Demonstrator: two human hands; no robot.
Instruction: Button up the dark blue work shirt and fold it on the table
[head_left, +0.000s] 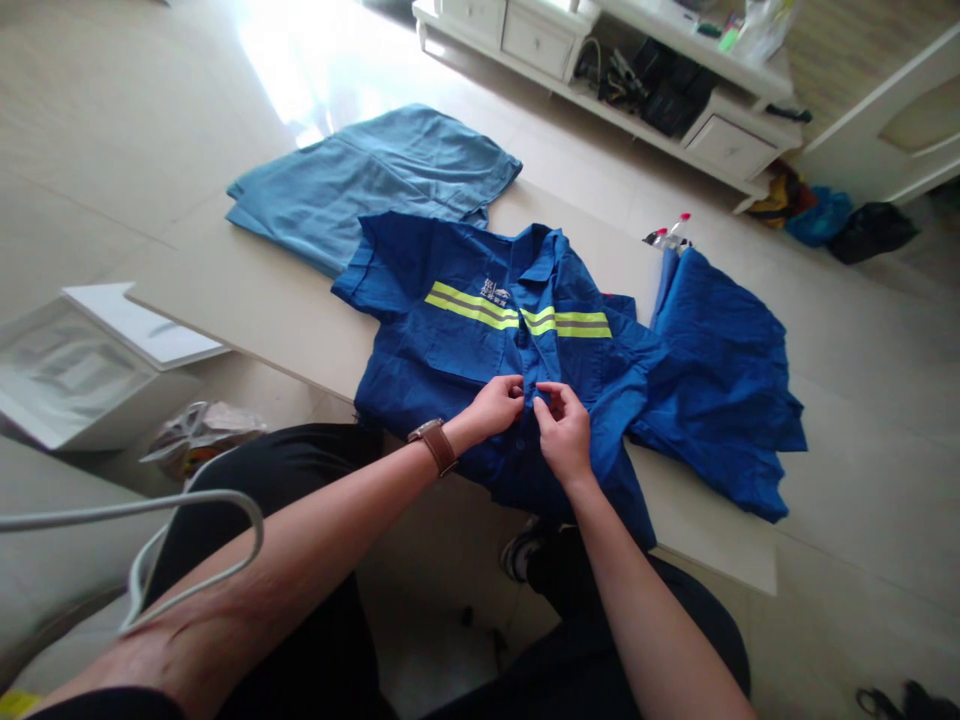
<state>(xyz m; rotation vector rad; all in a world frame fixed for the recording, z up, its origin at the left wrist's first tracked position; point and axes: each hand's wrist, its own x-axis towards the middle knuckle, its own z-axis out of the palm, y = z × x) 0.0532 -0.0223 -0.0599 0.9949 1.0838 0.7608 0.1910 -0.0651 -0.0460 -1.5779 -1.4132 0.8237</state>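
Observation:
A royal-blue work shirt [450, 350] with yellow reflective stripes lies face up on a low beige table [247, 300]. My left hand [496, 405], with a brown watch on its wrist, pinches the shirt's front placket. My right hand [562, 425] pinches the placket right beside it, fingertips almost touching. Both hands are closed on the fabric near a button, below the stripes.
A lighter blue folded garment [360, 180] lies at the table's far left. Another royal-blue garment [720, 380] is bunched at the right, with a hanger top [667, 235] showing. A white box [75, 370] and a bag [199, 430] sit on the floor at left. A white cabinet [622, 70] stands behind.

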